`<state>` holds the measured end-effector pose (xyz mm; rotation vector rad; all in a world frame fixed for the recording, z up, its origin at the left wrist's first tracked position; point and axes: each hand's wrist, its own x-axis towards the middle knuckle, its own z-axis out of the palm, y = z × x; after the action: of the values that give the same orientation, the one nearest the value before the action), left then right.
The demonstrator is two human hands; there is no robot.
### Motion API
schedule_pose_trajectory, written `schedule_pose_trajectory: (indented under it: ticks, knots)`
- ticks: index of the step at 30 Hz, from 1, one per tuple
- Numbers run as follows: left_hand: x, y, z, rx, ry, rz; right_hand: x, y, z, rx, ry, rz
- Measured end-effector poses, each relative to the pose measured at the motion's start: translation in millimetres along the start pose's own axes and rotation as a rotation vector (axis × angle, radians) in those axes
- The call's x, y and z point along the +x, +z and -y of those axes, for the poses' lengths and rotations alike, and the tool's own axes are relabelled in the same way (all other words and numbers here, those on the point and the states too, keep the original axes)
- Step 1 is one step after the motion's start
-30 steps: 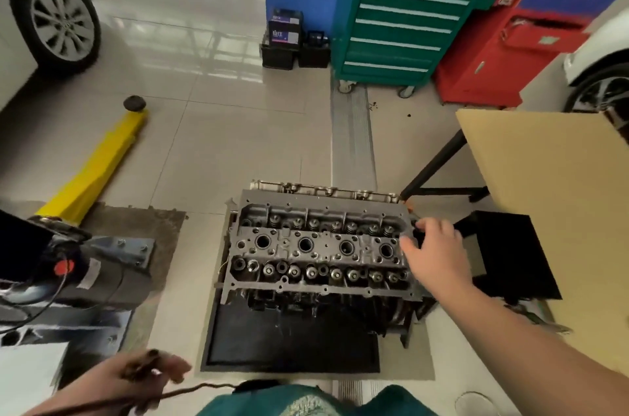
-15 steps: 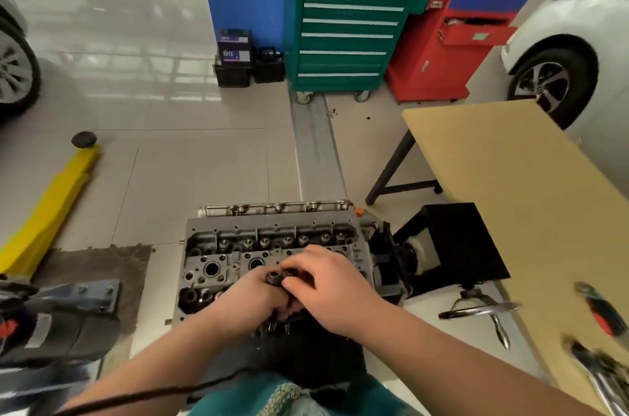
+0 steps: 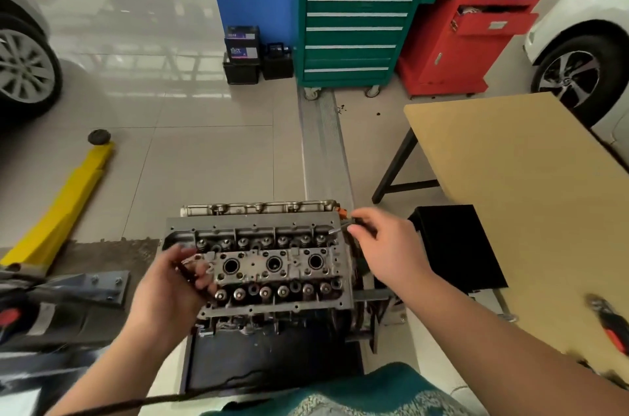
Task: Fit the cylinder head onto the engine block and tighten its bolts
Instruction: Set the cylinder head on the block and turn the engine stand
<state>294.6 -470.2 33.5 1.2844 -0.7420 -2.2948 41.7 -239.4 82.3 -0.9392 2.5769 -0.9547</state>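
Grey metal cylinder head [image 3: 269,266] atop engine block; left hand [image 3: 170,289] grips dark bolts [image 3: 190,271], right hand [image 3: 384,245] pinches one thin bolt [image 3: 338,229].

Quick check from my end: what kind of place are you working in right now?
Most likely a car repair workshop. A green tool cabinet stands against the far wall, a yellow floor jack lies on the tiled floor, and car wheels show at both edges, with the cylinder head in front.
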Motion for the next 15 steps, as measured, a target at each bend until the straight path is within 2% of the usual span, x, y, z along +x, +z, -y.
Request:
schedule_pose_trajectory:
  ticks: [2, 3, 5, 6, 10, 15]
  knots:
    - [2.7, -6.0, -17.4, -0.02, 0.08, -0.02, 8.9, 8.0, -5.2, -0.05, 0.003, 0.051]
    - [5.2, -11.1, -25.7, 0.053, 0.131, -0.019, 11.7, 12.5, -7.2, -0.073, 0.011, 0.078]
    - [10.0, -21.9, -40.2, 0.373, 0.272, -0.028, 14.2, 21.3, -11.6, -0.137, 0.028, 0.116]
    - [11.5, -27.3, -45.7, 0.462, 0.322, -0.035, 14.2, 25.4, -13.0, -0.181, 0.029, 0.119]
    - [19.4, -35.0, -65.0, 0.529, 0.368, -0.122, 15.3, 32.3, -9.8, -0.272, 0.003, 0.097]
    - [36.8, -35.8, -76.5, 0.729, 0.441, -0.247, 17.2, 34.5, -2.1, -0.358, -0.042, 0.158]
